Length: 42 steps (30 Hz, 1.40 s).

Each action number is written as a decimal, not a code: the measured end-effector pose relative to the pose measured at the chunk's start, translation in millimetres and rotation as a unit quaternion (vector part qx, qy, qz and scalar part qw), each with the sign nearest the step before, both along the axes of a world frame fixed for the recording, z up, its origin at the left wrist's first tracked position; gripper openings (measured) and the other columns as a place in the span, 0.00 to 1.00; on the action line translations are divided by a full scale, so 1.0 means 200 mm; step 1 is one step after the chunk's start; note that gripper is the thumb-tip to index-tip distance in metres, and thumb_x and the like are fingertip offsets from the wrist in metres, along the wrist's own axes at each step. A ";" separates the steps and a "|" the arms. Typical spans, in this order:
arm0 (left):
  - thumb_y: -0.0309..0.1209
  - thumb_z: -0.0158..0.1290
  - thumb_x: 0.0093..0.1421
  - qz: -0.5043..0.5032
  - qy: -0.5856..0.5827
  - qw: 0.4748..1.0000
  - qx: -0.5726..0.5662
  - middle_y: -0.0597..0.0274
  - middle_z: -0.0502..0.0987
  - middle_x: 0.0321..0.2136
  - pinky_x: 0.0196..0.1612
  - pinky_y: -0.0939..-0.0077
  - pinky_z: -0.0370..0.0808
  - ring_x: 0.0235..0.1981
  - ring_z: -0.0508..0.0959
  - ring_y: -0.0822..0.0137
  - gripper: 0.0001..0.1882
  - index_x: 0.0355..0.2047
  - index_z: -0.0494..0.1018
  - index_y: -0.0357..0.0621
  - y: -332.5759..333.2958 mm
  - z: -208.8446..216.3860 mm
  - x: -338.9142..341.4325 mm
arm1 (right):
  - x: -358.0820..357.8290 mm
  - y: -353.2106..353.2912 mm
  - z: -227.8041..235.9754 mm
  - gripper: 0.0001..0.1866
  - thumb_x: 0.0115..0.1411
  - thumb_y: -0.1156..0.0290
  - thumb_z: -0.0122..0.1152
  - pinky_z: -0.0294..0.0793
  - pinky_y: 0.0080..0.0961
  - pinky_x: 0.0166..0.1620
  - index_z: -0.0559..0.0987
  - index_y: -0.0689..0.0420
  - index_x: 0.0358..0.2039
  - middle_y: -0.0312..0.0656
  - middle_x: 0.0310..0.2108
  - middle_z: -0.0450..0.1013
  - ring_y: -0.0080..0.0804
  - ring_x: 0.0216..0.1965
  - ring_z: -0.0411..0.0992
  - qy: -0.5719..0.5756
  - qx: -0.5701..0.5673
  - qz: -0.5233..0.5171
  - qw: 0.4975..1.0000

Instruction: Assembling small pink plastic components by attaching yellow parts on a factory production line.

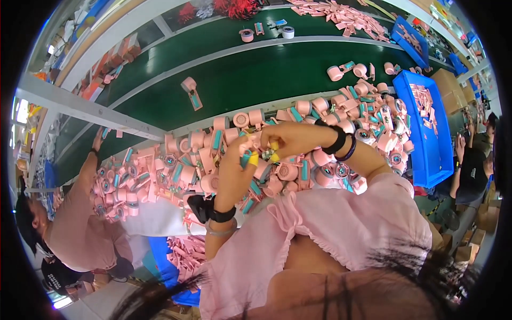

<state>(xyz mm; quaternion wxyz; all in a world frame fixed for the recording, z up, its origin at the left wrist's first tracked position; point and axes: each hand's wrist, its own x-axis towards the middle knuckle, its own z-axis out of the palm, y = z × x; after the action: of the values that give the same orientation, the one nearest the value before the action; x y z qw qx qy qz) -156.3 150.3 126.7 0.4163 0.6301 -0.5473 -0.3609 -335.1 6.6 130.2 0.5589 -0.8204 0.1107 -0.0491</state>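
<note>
My left hand (pixel 238 161) and my right hand (pixel 290 137) meet above a heap of pink handheld fans. Yellow covers sit on some of my fingertips. Between both hands is a partly assembled handheld fan (pixel 247 158) with a teal part showing; most of it is hidden by my fingers. Both hands are closed, the right one in a pinch at the side of the fan. Around them lie pink fans (pixel 287 171) with round grilled heads, grey rims and teal inserts, heaped close together.
Behind the heap runs a green conveyor belt (pixel 160 88) with a single open fan (pixel 192 93) on it. Blue bins (pixel 448 154) of pink pieces stand at the right; pink strips fill another (pixel 186 256) below. A co-worker (pixel 80 224) reaches toward the belt at left, near a white post (pixel 85 114).
</note>
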 end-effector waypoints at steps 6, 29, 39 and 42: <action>0.21 0.51 0.55 0.069 0.088 0.992 -0.055 0.54 0.74 0.40 0.35 0.76 0.71 0.32 0.73 0.66 0.25 0.54 0.63 0.37 0.06 -0.02 -0.05 | 0.03 0.27 -0.09 0.11 0.53 0.72 0.64 0.64 0.23 0.24 0.71 0.57 0.34 0.36 0.23 0.68 0.22 0.21 0.66 -0.090 -0.022 -0.248 0.964; 0.23 0.47 0.61 0.025 0.077 0.996 0.034 0.55 0.75 0.38 0.39 0.69 0.74 0.38 0.76 0.63 0.22 0.56 0.62 0.35 0.21 0.01 -0.08 | -0.09 0.36 -0.02 0.13 0.51 0.76 0.59 0.71 0.30 0.32 0.80 0.57 0.39 0.42 0.31 0.73 0.36 0.29 0.72 0.001 -0.387 -0.225 0.894; 0.38 0.41 0.67 0.078 0.440 0.888 0.113 0.57 0.75 0.25 0.14 0.77 0.68 0.15 0.70 0.68 0.15 0.43 0.70 0.39 0.19 -0.14 -0.06 | -0.02 0.49 -0.11 0.18 0.52 0.78 0.58 0.72 0.30 0.39 0.76 0.57 0.45 0.45 0.38 0.71 0.40 0.36 0.71 -0.197 0.044 -0.317 0.927; 0.36 0.42 0.66 0.094 0.403 0.902 0.123 0.57 0.75 0.25 0.15 0.77 0.69 0.15 0.71 0.68 0.14 0.44 0.70 0.40 0.19 -0.16 -0.09 | -0.04 0.50 -0.15 0.17 0.52 0.83 0.56 0.72 0.23 0.35 0.77 0.57 0.44 0.41 0.36 0.71 0.31 0.34 0.72 -0.172 -0.092 -0.340 0.920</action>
<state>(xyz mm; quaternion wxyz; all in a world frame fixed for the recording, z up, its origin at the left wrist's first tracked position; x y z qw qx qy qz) -173.4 189.0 94.9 0.5527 0.5253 -0.2225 -0.6074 -343.9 106.2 100.6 0.4416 -0.7601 0.2800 -0.3859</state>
